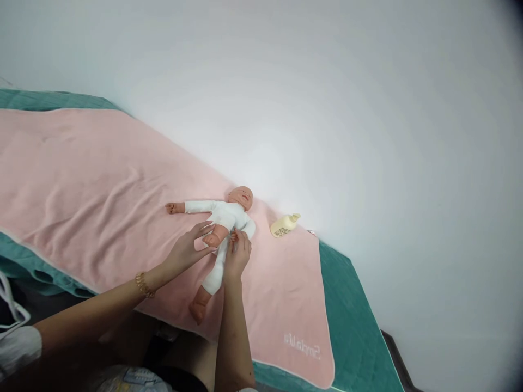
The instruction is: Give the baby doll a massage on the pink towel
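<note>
Partly open left hand (pixel 188 246) against doll (pixel 229 216)

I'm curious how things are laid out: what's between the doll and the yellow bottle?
A strip of the pink blanket separates doll and bottle in the head view.

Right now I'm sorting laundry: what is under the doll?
The pink blanket shows around the doll, with green quilted fabric past its edges. Whatever lies directly beneath is covered.

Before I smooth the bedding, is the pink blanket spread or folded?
Spread: the pink blanket lies out over the green cover, wrinkled in places, the doll on it.
</note>
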`<action>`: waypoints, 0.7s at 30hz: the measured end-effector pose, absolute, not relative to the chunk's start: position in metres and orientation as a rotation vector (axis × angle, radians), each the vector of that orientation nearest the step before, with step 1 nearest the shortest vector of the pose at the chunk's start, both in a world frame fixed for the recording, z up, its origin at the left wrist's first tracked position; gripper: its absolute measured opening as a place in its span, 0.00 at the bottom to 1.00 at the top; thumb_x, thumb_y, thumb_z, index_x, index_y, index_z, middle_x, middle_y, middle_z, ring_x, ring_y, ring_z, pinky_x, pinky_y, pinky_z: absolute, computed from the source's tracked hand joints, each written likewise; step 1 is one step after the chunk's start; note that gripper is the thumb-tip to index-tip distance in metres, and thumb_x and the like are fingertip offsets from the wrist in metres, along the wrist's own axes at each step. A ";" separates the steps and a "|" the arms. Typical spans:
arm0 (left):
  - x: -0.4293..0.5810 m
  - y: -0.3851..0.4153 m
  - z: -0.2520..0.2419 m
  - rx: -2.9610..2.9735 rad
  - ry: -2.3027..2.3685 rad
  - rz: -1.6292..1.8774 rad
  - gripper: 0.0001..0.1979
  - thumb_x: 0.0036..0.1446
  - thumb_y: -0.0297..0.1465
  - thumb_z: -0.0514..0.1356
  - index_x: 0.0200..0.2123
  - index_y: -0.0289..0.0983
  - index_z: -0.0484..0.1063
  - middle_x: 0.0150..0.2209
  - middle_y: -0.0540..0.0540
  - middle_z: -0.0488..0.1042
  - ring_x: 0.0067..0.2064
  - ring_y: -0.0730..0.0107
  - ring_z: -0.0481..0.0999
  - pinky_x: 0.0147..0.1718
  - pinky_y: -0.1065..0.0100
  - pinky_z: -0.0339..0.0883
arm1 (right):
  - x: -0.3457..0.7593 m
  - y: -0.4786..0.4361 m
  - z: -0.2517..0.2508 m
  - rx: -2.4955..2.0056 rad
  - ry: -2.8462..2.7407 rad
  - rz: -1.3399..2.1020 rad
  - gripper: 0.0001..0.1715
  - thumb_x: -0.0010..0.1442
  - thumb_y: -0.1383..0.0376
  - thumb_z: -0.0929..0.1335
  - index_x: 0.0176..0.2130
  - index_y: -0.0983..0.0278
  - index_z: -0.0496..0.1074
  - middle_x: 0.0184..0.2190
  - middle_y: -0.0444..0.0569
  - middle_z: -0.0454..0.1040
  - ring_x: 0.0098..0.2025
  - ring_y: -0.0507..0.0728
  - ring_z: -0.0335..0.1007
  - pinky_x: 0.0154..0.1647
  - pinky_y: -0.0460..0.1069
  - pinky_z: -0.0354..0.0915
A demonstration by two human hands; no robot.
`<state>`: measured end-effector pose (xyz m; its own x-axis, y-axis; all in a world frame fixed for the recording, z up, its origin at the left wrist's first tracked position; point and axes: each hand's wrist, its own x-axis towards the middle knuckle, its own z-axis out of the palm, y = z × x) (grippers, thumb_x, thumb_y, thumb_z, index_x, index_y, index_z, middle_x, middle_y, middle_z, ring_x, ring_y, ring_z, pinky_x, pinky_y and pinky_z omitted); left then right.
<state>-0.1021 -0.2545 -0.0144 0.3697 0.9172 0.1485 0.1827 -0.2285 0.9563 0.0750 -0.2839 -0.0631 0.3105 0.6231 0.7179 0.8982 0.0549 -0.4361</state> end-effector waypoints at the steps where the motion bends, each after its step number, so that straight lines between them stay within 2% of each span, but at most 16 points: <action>1: -0.101 -0.253 -0.014 1.661 0.992 0.946 0.34 0.51 0.44 0.62 0.60 0.40 0.61 0.59 0.40 0.71 0.61 0.53 0.70 0.59 0.54 0.66 | 0.076 -0.284 -0.066 -1.666 -1.413 -0.385 0.20 0.70 0.58 0.59 0.50 0.65 0.74 0.48 0.57 0.76 0.53 0.59 0.70 0.55 0.56 0.66; 8: -0.105 -0.252 -0.013 1.669 0.965 0.942 0.34 0.52 0.43 0.63 0.60 0.37 0.60 0.59 0.41 0.71 0.61 0.53 0.70 0.57 0.58 0.68 | 0.085 -0.294 -0.056 -1.677 -1.324 -0.226 0.20 0.68 0.58 0.62 0.51 0.65 0.73 0.47 0.55 0.77 0.52 0.58 0.71 0.55 0.55 0.66; 12: -0.114 -0.261 -0.017 1.642 0.969 0.948 0.35 0.52 0.46 0.65 0.59 0.39 0.62 0.59 0.42 0.71 0.61 0.52 0.70 0.58 0.56 0.67 | 0.088 -0.302 -0.040 -1.683 -1.040 -0.094 0.20 0.64 0.58 0.64 0.50 0.66 0.72 0.46 0.55 0.76 0.48 0.57 0.72 0.54 0.54 0.67; 16: -0.126 -0.280 -0.026 1.555 0.932 0.968 0.35 0.52 0.48 0.66 0.59 0.41 0.62 0.60 0.41 0.70 0.62 0.52 0.68 0.60 0.55 0.65 | 0.102 -0.309 -0.033 -1.697 -0.820 -0.022 0.22 0.60 0.56 0.66 0.49 0.67 0.72 0.48 0.56 0.76 0.50 0.59 0.73 0.54 0.54 0.68; 21: -0.145 -0.304 -0.041 1.551 0.973 0.922 0.37 0.50 0.49 0.66 0.59 0.39 0.62 0.59 0.38 0.71 0.61 0.50 0.69 0.61 0.51 0.65 | 0.130 -0.323 -0.043 -1.768 -0.709 -0.069 0.26 0.63 0.56 0.63 0.53 0.69 0.71 0.50 0.60 0.77 0.50 0.60 0.75 0.50 0.53 0.71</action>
